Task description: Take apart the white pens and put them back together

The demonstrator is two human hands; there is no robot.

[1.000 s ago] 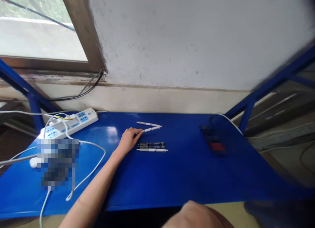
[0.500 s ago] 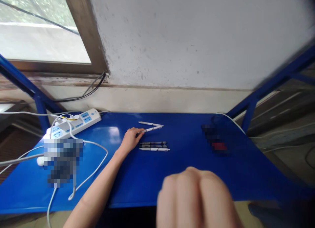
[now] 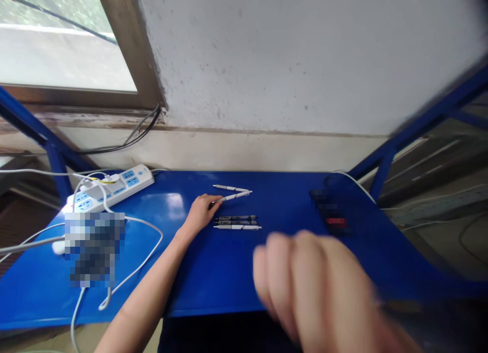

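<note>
My left hand (image 3: 204, 210) pinches the near end of a white pen (image 3: 235, 196) over the blue table. The far tip of that pen meets another white pen (image 3: 224, 187) lying behind it. Just in front, two dark pens (image 3: 236, 218) and one white pen (image 3: 238, 227) lie side by side in a row. Close to the camera and blurred, my right hand (image 3: 312, 287) is closed with its fingers curled, to the right of the pens. Whatever it may hold is hidden behind the knuckles.
A white power strip (image 3: 139, 177) with plugs and cables lies at the back left of the blue table (image 3: 213, 276). A pixelated object (image 3: 95, 248) sits in front of it. Dark and red items (image 3: 337, 222) lie on the right. A wall (image 3: 274, 63) rises behind.
My right hand has come up and further into view, still closed. My left hand keeps its pinch on the pen, with little movement. The whole view has shifted slightly.
</note>
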